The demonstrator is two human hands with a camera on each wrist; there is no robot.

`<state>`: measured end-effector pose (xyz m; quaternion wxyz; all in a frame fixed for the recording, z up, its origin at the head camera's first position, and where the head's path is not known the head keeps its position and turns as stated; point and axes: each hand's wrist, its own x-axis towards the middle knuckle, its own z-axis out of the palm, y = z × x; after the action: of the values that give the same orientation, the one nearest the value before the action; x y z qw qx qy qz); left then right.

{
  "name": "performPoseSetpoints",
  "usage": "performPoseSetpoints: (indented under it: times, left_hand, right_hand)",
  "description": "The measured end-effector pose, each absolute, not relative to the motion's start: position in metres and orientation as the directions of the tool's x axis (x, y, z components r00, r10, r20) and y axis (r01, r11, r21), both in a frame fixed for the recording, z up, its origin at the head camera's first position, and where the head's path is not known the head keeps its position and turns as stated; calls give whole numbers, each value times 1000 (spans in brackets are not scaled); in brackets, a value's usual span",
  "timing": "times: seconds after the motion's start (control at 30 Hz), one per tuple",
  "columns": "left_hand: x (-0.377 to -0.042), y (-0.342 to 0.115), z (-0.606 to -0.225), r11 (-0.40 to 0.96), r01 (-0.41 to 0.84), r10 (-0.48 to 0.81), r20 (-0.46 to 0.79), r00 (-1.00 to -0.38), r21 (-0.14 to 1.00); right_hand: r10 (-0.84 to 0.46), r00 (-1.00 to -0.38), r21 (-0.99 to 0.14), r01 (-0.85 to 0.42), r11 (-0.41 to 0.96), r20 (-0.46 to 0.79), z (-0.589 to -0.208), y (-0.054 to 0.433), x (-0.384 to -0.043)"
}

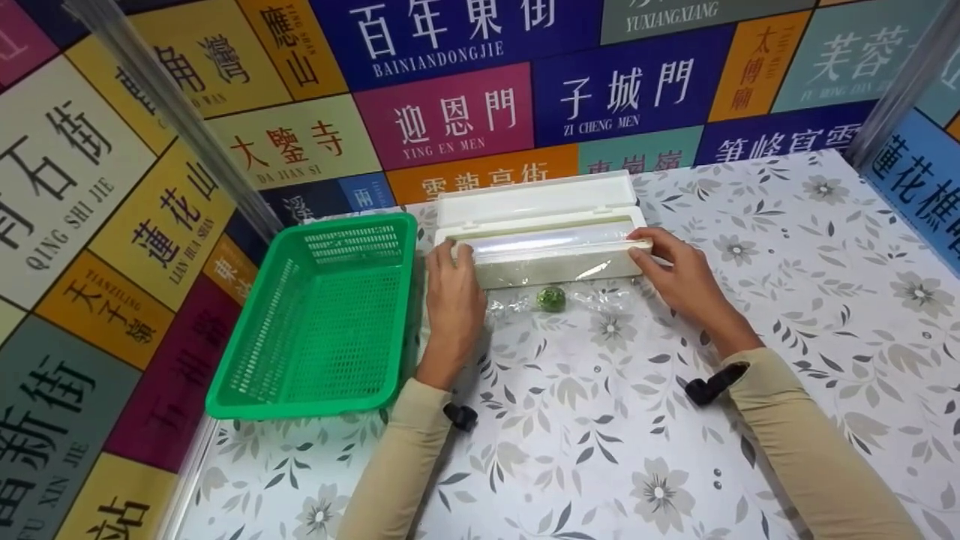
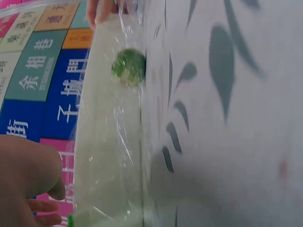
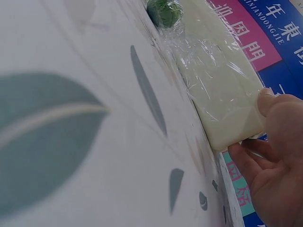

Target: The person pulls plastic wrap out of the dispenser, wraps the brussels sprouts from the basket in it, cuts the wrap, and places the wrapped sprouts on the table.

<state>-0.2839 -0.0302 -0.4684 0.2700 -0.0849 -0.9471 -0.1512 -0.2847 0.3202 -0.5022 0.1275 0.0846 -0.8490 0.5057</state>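
Observation:
A white cling film box (image 1: 555,268) stands on the table with its lid (image 1: 536,199) folded back. Inside lies a shiny roll of film (image 1: 551,238). Clear film hangs over the front wall and spreads crumpled onto the tabletop. On that film, close before the box, sits a small round green vegetable (image 1: 551,299), seen also in the left wrist view (image 2: 129,66). My left hand (image 1: 455,300) holds the box's left end with bent fingers. My right hand (image 1: 679,274) grips the right end, thumb and fingertips at its corner (image 3: 279,156).
A green plastic basket (image 1: 406,300) with slotted sides stands left of my left hand. Behind the box rises a wall (image 1: 450,112) of coloured sign panels, which continues on both sides. Flower-patterned covering (image 1: 585,450) lies over the table.

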Motion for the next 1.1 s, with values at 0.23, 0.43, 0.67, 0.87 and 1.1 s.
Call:
performPoseSetpoints:
  times: [0.23, 0.43, 0.67, 0.87, 1.1]
  left_hand:
    - [-276, -33, -469, 882, 351, 137, 542, -829, 314]
    - [-277, -43, -474, 889, 359, 155, 551, -820, 284]
    - [-278, -49, -473, 891, 365, 163, 560, -813, 270]
    - [-276, -52, -473, 879, 360, 146, 541, -828, 313]
    - [-270, -58, -476, 860, 374, 150, 528, -836, 347]
  right_hand:
    - [13, -953, -830, -258, 495, 304, -502, 321, -283]
    - [61, -910, -805, -330, 493, 410, -501, 320, -284]
    - [115, -901, -820, -321, 473, 419, -498, 316, -284]
    - [136, -897, -822, -313, 475, 420, -495, 314, -284]
    - [120, -892, -797, -320, 512, 435, -494, 315, -281]
